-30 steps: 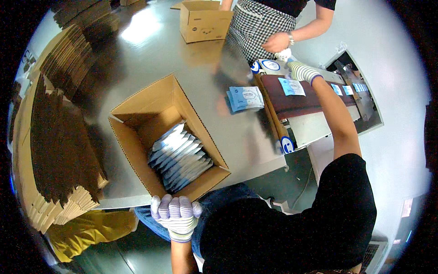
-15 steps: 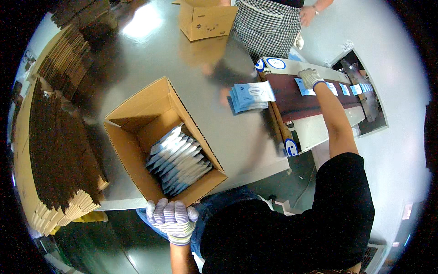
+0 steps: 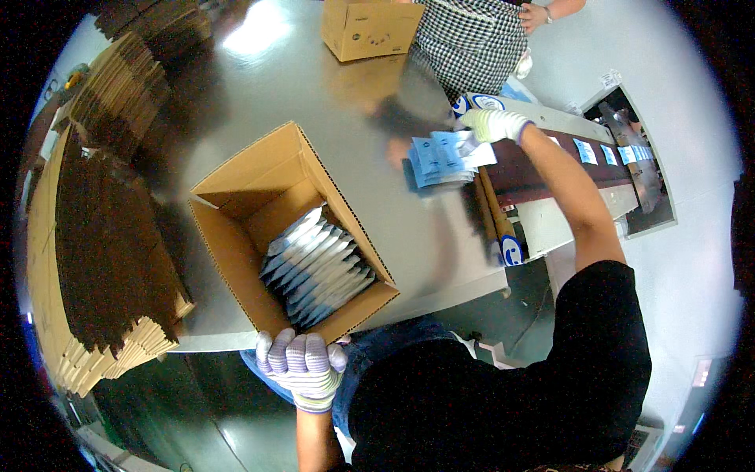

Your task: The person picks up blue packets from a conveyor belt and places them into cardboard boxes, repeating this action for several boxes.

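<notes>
An open cardboard carton (image 3: 224, 240) stands tilted toward me at the table's near edge. Blue-and-white sachets (image 3: 318, 263) fill part of it in a slanted row. My left hand (image 3: 303, 368), in a striped knit glove, has its fingers hooked over the carton's near rim. Off to the right, my gloved right hand (image 3: 497, 126) is closed on a blue-and-white sachet (image 3: 469, 148) above a small fanned pile of sachets (image 3: 429, 165). That pile lies on the table beside the conveyor's end. The right fingertips are partly hidden.
A conveyor with a dark red belt (image 3: 511, 185) carries several sachets (image 3: 584, 151) from a wall opening. Across the metal table (image 3: 267, 102), a person in a checked apron (image 3: 468, 51) stands by another carton (image 3: 370, 33). Stacks of flattened cartons (image 3: 118, 244) line the left side.
My right hand has moved left from over the belt to the pile, bringing a sachet along. My left hand keeps its hold on the carton's rim. The whole view has shifted slightly.
</notes>
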Demonstrator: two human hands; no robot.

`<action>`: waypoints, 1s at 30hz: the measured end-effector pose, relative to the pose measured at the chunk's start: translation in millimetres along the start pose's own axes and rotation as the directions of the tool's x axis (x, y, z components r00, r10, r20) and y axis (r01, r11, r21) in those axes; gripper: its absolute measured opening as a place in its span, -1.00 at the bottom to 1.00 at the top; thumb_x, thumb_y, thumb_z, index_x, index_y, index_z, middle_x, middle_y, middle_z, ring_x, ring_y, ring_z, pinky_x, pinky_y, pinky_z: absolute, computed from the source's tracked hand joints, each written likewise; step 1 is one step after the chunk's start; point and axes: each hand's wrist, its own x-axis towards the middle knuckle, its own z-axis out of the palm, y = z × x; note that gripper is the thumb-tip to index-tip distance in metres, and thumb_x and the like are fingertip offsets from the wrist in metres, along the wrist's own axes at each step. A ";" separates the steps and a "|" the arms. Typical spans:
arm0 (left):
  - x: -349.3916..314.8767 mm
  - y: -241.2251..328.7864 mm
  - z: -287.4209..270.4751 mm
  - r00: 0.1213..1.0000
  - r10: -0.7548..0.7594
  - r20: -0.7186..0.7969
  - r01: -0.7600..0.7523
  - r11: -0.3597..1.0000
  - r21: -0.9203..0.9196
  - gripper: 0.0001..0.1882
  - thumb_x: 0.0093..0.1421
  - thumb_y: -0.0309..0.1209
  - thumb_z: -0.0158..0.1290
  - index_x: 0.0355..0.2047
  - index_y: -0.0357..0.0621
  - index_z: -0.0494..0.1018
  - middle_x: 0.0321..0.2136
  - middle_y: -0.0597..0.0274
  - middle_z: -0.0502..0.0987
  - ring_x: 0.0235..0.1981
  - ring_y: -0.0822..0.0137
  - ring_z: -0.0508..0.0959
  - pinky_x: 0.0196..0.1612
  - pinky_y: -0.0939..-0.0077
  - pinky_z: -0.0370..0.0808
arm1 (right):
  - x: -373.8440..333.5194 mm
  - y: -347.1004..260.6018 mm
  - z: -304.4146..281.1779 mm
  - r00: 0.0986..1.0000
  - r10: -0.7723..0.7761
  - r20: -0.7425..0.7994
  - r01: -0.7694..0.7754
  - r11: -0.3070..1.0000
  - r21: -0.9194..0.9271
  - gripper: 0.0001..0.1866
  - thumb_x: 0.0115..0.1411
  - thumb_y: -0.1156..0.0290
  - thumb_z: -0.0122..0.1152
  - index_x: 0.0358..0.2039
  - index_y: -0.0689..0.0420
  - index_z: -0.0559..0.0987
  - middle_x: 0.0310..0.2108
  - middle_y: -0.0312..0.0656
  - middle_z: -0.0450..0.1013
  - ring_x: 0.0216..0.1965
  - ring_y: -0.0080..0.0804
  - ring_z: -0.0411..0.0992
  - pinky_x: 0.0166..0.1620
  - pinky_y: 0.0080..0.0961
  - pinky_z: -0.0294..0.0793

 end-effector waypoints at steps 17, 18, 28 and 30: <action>-0.3 -1.7 -0.9 1.000 0.002 0.021 0.000 0.997 -0.077 -0.81 0.14 -0.18 -0.08 -0.43 -0.01 0.32 -0.48 0.25 0.32 -0.30 0.20 0.39 0.01 0.02 0.27 | -62.1 -172.6 112.6 0.986 0.049 -0.161 -0.051 0.999 -0.008 -0.21 -0.27 0.11 0.41 0.01 0.19 0.40 -0.05 -0.02 0.39 -0.01 0.01 0.34 0.08 -0.14 0.25; 0.1 -1.4 -1.3 1.000 -0.011 0.028 0.013 0.996 -0.086 -0.81 0.13 -0.18 -0.08 -0.41 -0.01 0.32 -0.49 0.25 0.33 -0.32 0.18 0.41 0.02 -0.02 0.28 | -61.5 -171.8 109.6 0.984 0.068 -0.163 -0.048 0.991 0.124 -0.24 -0.25 0.16 0.39 0.01 0.17 0.41 -0.06 -0.03 0.40 -0.01 -0.01 0.34 0.07 -0.13 0.26; -11.9 1.6 -4.7 1.000 0.020 -0.020 -0.022 0.996 -0.090 -0.81 0.03 -0.22 0.04 -0.45 -0.01 0.34 -0.46 0.26 0.32 -0.28 0.22 0.37 0.03 0.09 0.26 | -113.5 -221.4 -11.5 0.075 -0.565 -0.821 0.194 0.816 -0.544 -0.61 -0.08 0.31 0.14 -0.15 -0.11 0.46 -0.15 -0.31 0.42 -0.10 -0.38 0.37 -0.05 -0.36 0.34; -12.4 4.2 -7.6 1.000 0.020 -0.013 -0.021 0.995 -0.096 -0.81 0.02 -0.22 0.06 -0.46 0.00 0.34 -0.47 0.28 0.32 -0.29 0.23 0.37 0.02 0.10 0.26 | -115.1 -249.8 -33.2 -0.002 -0.647 -0.762 0.323 0.721 -0.613 -0.59 -0.11 0.33 0.18 -0.16 -0.11 0.45 -0.18 -0.32 0.41 -0.12 -0.35 0.38 -0.06 -0.33 0.36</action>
